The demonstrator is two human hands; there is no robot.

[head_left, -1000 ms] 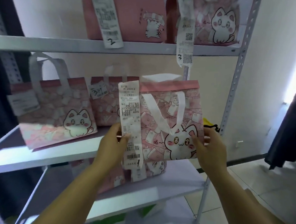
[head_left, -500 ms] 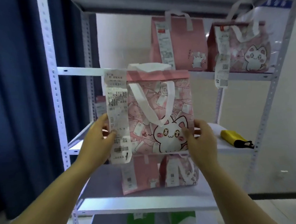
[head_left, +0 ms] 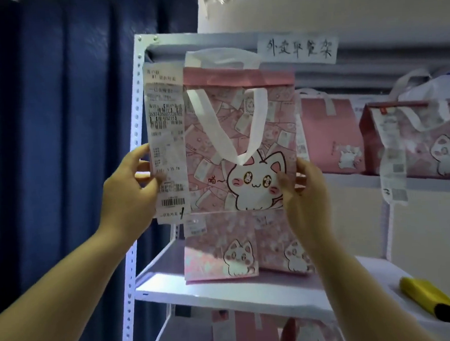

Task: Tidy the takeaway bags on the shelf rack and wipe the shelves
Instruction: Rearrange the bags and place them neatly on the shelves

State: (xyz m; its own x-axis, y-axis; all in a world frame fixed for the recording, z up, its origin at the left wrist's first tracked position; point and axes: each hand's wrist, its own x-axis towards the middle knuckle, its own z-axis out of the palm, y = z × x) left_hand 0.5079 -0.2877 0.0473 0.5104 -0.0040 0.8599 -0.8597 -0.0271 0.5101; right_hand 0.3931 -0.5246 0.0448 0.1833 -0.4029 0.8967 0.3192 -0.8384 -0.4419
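Note:
I hold a pink cat-print takeaway bag [head_left: 242,132] with white handles up in front of the white shelf rack [head_left: 135,149], level with its upper left corner. My left hand [head_left: 127,200] grips its left edge over a long receipt [head_left: 167,147]. My right hand [head_left: 302,189] grips the lower right edge. Two more pink cat bags [head_left: 220,247] stand on the middle shelf [head_left: 226,291] below it. Two pink bags [head_left: 329,132] with receipts stand on the upper shelf to the right.
A yellow cloth-like item [head_left: 435,302] lies on the right of the middle shelf. A handwritten paper sign [head_left: 298,50] is stuck on the top rail. Dark blue curtains [head_left: 59,154] hang left of the rack. More pink bags [head_left: 252,332] stand on the lower shelf.
Both hands have lifted the bag from the middle shelf level up and left toward the upper shelf. My view has tilted upward with it.

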